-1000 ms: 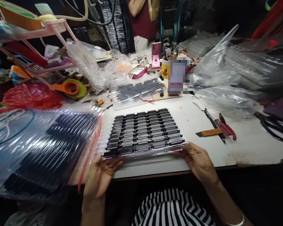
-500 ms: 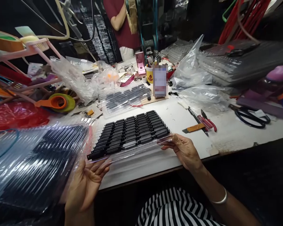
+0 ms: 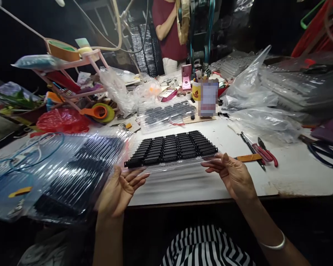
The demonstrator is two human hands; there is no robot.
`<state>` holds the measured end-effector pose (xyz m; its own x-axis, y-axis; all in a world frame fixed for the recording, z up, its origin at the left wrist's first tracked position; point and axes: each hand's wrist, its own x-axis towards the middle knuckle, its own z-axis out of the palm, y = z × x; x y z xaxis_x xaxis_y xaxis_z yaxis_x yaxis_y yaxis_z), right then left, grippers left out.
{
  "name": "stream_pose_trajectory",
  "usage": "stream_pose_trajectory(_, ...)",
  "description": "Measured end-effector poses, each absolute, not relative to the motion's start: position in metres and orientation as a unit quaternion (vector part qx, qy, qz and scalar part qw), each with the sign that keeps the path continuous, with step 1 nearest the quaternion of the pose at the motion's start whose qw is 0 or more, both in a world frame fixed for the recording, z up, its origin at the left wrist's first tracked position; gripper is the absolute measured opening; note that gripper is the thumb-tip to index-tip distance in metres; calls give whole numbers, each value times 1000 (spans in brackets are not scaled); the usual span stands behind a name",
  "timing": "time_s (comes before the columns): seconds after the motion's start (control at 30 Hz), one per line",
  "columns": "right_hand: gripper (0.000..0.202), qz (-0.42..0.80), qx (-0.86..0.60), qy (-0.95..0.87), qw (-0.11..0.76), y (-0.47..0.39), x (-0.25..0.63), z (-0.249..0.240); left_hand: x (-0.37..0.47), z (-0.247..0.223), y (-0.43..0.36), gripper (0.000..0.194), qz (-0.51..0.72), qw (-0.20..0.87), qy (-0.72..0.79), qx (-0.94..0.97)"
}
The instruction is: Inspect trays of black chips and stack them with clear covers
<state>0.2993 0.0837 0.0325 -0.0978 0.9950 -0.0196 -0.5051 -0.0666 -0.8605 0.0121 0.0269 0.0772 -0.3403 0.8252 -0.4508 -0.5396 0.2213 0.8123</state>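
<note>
A clear plastic tray (image 3: pixel 173 164) filled with rows of small black slotted parts (image 3: pixel 170 148) is held tilted above the white worktable. My left hand (image 3: pixel 118 192) supports its near left corner, thumb up at the edge and the other fingers reaching under. At the near right corner, my right hand (image 3: pixel 235 176) pinches the rim between thumb and fingers. Left of it, close to my left hand, lies a stack of clear trays (image 3: pixel 72 173) with dark parts showing through. Another clear tray with dark parts (image 3: pixel 169 112) lies farther back.
Right of my right hand are a cutter with an orange handle (image 3: pixel 249 158), red-handled pliers (image 3: pixel 268 151) and dark scissors (image 3: pixel 324 157). A phone with a blurred screen (image 3: pixel 208 98) stands behind. Clear bags (image 3: pixel 266 122) lie back right; a pink rack (image 3: pixel 69 66) stands left. A person (image 3: pixel 170 33) stands opposite.
The view has swung left, so the table and its things appear farther right. Both hands keep hold of the tray, which looks slightly flatter to my eye than before.
</note>
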Motion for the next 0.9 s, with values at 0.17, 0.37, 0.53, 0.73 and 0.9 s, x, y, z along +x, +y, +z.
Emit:
stream_pose_trajectory(0.17,31,642,-352,-352,583,84,301,31,14,77,26,46,619,567,528,132)
stream_pose_trajectory(0.37,29,634,-375,-331,590,85,304,30,16,78,22,47,611,597,495,160)
stream_pose_trajectory(0.53,30,634,-391,-320,584,85,308,29,15,76,18,47,614,621,454,175)
stream_pose_trajectory(0.73,33,638,-409,-317,570,84,312,27,18,79,16,48,607,626,457,176)
stream_pose_trajectory(0.9,32,658,-420,-273,562,87,314,25,23,84,16,45,605,623,462,177)
